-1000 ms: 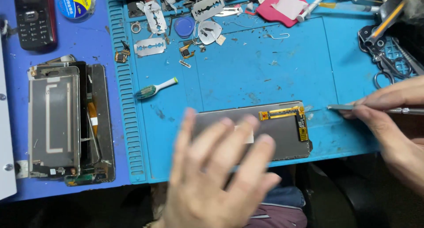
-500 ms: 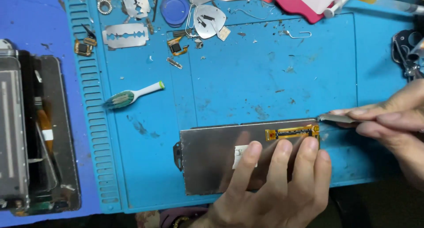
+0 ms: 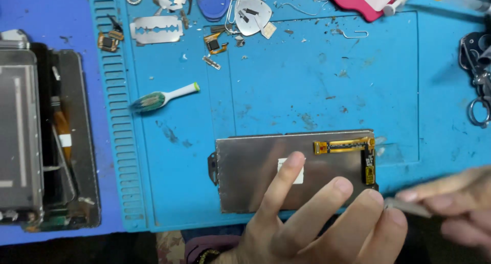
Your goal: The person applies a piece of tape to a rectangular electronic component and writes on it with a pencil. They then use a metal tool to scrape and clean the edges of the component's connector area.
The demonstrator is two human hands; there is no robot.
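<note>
The phone display panel (image 3: 294,169) lies face down at the near edge of the blue repair mat (image 3: 327,80), its metal back plate up, with an orange flex cable (image 3: 342,145) running along the top right edge and turning down the right side. The left hand (image 3: 317,223) rests on it with fingers spread and flat — the fingertips (image 3: 294,159) press on the plate near a small white sticker (image 3: 290,171), pinning rather than gripping. The right hand (image 3: 450,205) comes in from the right with its fingers pinched closed around a thin metal tool (image 3: 406,207), whose tip sits near the panel's lower right corner, just beside the cable end.

The panel looks thin, light and stiff, yet probably brittle — glass under sheet metal — so flat pressure on the plate or a hold by the long edges seems safest. The flex cable looks soft and easily torn, and is best left untouched.

Farther up the mat lie a green-and-white brush head (image 3: 161,98), a razor blade (image 3: 156,29) and small loose parts; an opened phone frame (image 3: 46,141) sits off to the left.
</note>
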